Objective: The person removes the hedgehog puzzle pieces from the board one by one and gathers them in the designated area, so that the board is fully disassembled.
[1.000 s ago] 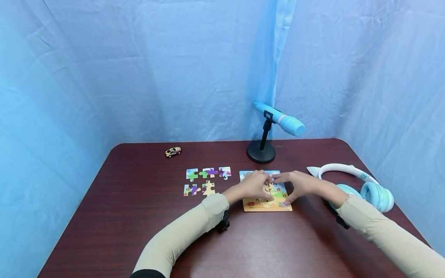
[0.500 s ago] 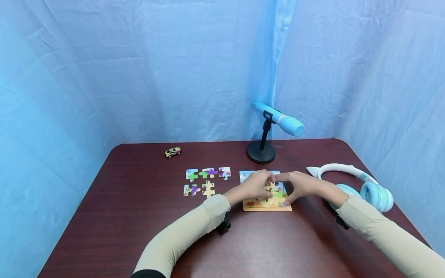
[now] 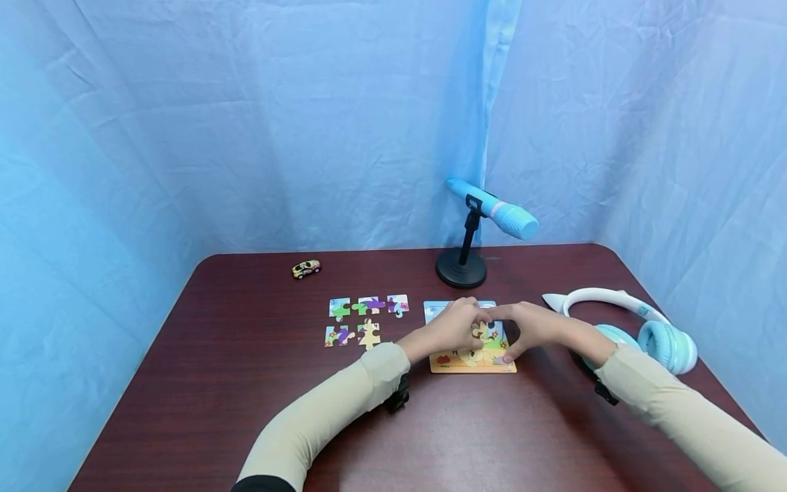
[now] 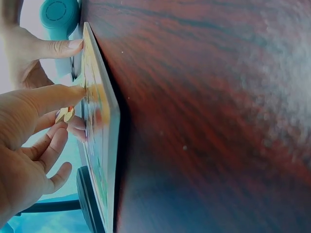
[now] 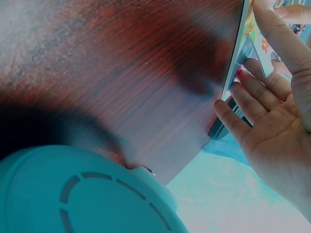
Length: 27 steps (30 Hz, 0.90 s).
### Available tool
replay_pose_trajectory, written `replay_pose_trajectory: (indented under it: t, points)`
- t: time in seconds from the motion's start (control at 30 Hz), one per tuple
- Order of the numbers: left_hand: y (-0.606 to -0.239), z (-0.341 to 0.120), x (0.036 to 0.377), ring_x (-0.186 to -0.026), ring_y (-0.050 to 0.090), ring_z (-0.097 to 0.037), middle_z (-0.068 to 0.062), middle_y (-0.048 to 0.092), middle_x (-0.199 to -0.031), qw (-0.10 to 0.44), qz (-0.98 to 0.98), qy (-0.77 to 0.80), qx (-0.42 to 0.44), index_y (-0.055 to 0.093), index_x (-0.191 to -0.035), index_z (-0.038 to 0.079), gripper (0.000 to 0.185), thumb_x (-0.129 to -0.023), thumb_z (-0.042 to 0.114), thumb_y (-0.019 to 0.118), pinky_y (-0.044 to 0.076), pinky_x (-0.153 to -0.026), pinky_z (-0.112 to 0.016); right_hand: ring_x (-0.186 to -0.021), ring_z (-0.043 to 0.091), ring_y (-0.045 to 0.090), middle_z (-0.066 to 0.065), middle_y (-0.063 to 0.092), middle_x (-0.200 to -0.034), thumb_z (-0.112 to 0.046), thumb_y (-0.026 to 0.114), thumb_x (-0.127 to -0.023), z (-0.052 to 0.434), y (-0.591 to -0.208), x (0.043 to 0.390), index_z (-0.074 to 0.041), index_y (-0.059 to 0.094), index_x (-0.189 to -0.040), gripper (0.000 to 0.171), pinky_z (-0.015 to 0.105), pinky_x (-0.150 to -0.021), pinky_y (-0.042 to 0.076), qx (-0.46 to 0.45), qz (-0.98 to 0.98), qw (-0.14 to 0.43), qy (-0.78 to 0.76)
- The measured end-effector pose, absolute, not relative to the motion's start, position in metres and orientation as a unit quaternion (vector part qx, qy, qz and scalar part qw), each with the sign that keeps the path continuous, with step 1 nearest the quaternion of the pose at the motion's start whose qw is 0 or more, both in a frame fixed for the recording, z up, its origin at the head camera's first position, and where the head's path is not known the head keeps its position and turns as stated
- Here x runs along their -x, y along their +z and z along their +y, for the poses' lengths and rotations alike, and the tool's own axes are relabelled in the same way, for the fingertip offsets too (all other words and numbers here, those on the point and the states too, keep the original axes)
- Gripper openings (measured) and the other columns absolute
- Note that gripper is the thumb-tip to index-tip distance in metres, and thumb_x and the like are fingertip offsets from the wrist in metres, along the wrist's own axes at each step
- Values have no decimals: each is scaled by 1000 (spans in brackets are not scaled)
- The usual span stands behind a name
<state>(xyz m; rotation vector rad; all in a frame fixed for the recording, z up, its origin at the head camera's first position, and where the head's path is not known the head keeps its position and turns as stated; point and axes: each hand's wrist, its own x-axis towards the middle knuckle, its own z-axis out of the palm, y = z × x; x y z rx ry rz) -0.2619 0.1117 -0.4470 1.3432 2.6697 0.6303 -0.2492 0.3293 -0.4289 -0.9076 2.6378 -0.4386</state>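
Observation:
A picture puzzle board [image 3: 473, 367] with a yellow and green scene lies on the table under both hands. My left hand [image 3: 451, 328] is over its middle, thumb touching the board and fingers curled at a small puzzle piece [image 4: 65, 115] tilted off the surface. From the right, my right hand [image 3: 531, 329] reaches in. Its thumb touches the board's right side, and its fingers extend along the far side of the tilted piece, seen with a red flower in the right wrist view. Fingers partly hide where the piece is held.
Several loose puzzle pieces [image 3: 369, 335] lie in two rows left of the board. Behind stand a blue microphone [image 3: 513, 222] on a black stand [image 3: 461, 270] and a toy car [image 3: 306, 268]. White and teal headphones [image 3: 660, 348] sit beside the right forearm.
My left hand has shifted slightly right, and its fingers now meet the right index finger. The right hand, board and loose pieces have hardly moved.

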Motion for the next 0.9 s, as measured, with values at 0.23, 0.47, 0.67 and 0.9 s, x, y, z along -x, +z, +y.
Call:
replay_pose_trajectory:
  t: [0.23, 0.47, 0.67, 0.9]
  points:
    - [-446, 111, 259, -96, 58, -6, 1, 69, -113, 30, 866, 224, -446, 75, -125, 14, 31, -94, 18, 72, 46, -78, -13, -129, 37, 59, 19, 61, -142, -43, 91, -72, 329, -429, 249, -1, 57, -143, 89, 56, -103, 49, 318, 922, 158, -158]
    - [-446, 111, 256, -98, 66, -6, 6, 75, -107, -36, 869, 213, -446, 79, -116, 18, 21, -97, 20, 70, 46, -93, -26, -128, 34, 60, 17, 62, -142, -43, 91, -72, 331, -431, 250, -1, 57, -142, 88, 53, -102, 50, 310, 923, 163, -161]
    - [-446, 111, 257, -101, 64, -7, 7, 74, -109, -24, 882, 191, -430, 79, -118, 20, 24, -96, 19, 70, 45, -95, -31, -133, 37, 56, 17, 59, -146, -44, 90, -73, 331, -432, 250, -4, 57, -145, 88, 57, -105, 47, 317, 922, 162, -155]
    - [-447, 115, 260, -99, 61, -9, 4, 69, -106, 13, 897, 129, -423, 74, -126, 19, 39, -91, 34, 77, 47, -91, -31, -135, 41, 54, 19, 55, -149, -43, 90, -74, 331, -431, 250, -7, 58, -144, 86, 59, -105, 47, 317, 922, 162, -154]
